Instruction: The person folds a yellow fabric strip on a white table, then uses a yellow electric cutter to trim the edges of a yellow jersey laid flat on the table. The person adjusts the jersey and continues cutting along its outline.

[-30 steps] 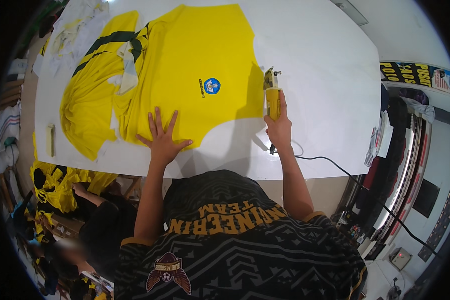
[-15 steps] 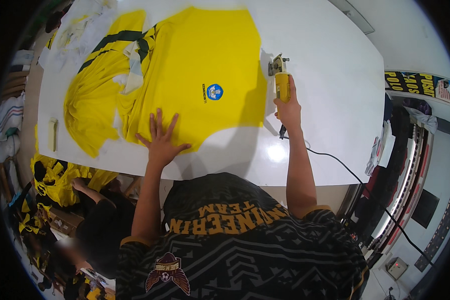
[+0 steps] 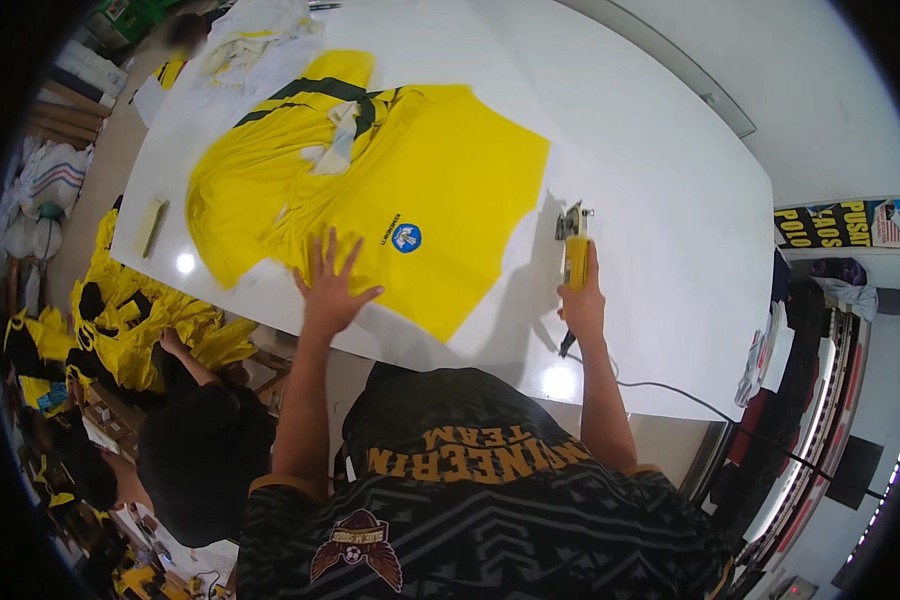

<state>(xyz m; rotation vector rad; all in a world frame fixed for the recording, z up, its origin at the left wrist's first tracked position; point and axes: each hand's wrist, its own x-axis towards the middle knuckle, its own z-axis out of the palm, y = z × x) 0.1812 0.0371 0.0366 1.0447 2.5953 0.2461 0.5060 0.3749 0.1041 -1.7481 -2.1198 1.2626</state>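
Note:
My left hand (image 3: 332, 290) lies on a yellow jersey fabric piece (image 3: 460, 190), fingers spread flat near its lower left part. The cloth carries a round blue emblem (image 3: 407, 238) just right of my fingers, and its left half is bunched in folds with dark green stripes (image 3: 320, 88) and a pale strip (image 3: 340, 140). To the right of the cloth, my right hand (image 3: 584, 302) is wrapped round a yellow handheld electric cloth cutter (image 3: 576, 262). Its metal head (image 3: 572, 220) points away from me over the white table, apart from the fabric edge. A cord runs from its rear end.
The white table (image 3: 660, 260) has a small pale yellow block (image 3: 151, 228) at its left edge and white cloth scraps (image 3: 255, 50) at the far left. A black cord (image 3: 690, 392) trails off right. Below left, a person in black sits beside heaped yellow garments (image 3: 150, 320).
The yellow fabric has turned clockwise under my left hand, so its right edge now slants. A wider gap separates the cutter from the cloth. The whole view has shifted as well.

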